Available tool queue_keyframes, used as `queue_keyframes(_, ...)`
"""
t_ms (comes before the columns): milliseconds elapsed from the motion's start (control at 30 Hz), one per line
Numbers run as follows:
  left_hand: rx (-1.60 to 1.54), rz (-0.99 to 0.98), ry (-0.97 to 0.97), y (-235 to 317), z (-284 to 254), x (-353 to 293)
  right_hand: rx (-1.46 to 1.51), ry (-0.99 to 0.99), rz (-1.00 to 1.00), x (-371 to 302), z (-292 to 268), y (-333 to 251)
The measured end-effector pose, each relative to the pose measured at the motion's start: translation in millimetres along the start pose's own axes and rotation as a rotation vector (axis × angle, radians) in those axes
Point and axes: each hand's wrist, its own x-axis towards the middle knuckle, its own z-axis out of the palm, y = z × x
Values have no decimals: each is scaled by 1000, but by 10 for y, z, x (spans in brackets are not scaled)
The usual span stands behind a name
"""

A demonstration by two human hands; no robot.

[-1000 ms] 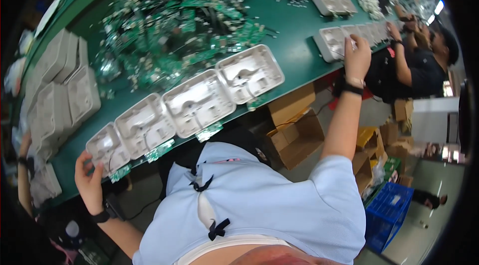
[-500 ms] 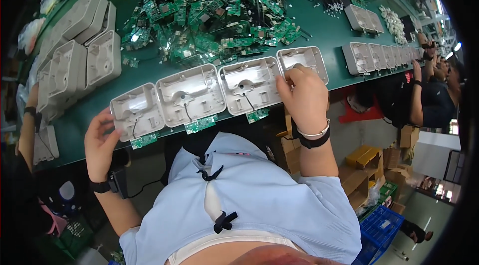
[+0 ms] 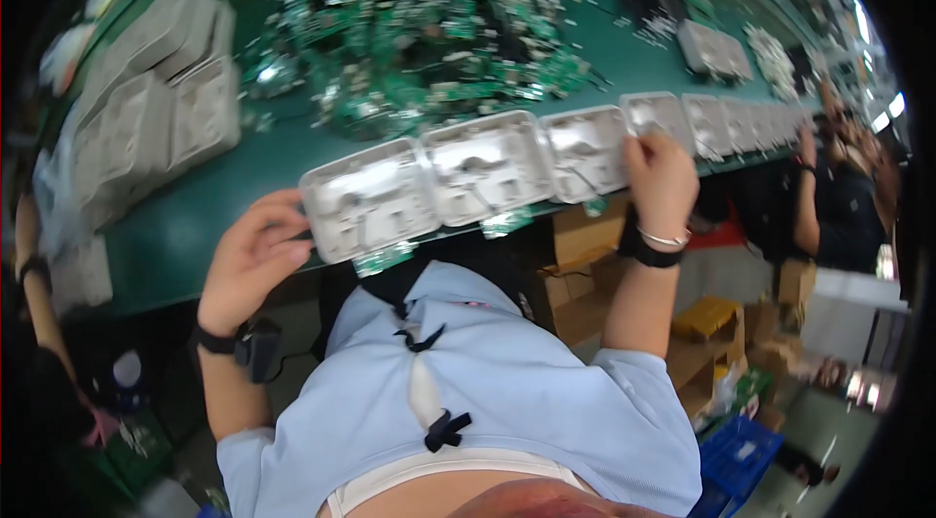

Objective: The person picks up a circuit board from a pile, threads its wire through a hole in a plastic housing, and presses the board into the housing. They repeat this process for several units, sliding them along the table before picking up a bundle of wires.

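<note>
Cases (image 3: 378, 204) lay between left fingers (image 3: 278, 217), open against the end one, and right fingers (image 3: 638, 162), grip unclear. Looked light, stiff, walls (image 3: 482, 129) best to hold; boards (image 3: 385, 259) seemed fragile.

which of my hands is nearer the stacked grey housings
Left. Your left hand is at the left end of the housing row, right of the stacked housings; your right hand is much farther right along it.

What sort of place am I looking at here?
Probably an electronics assembly workshop: a heap of green circuit boards lies on a long green bench, pale plastic housings line its near edge, and a person in black is beside it farther right.
</note>
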Motion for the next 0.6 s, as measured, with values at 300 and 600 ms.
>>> queue_keyframes(300,-77,88,11,-56,229,86,94,-48,1,47,-22,256)
queue_keyframes(600,1247,528,864,429,-599,10,256,121,-146,21,-204,141)
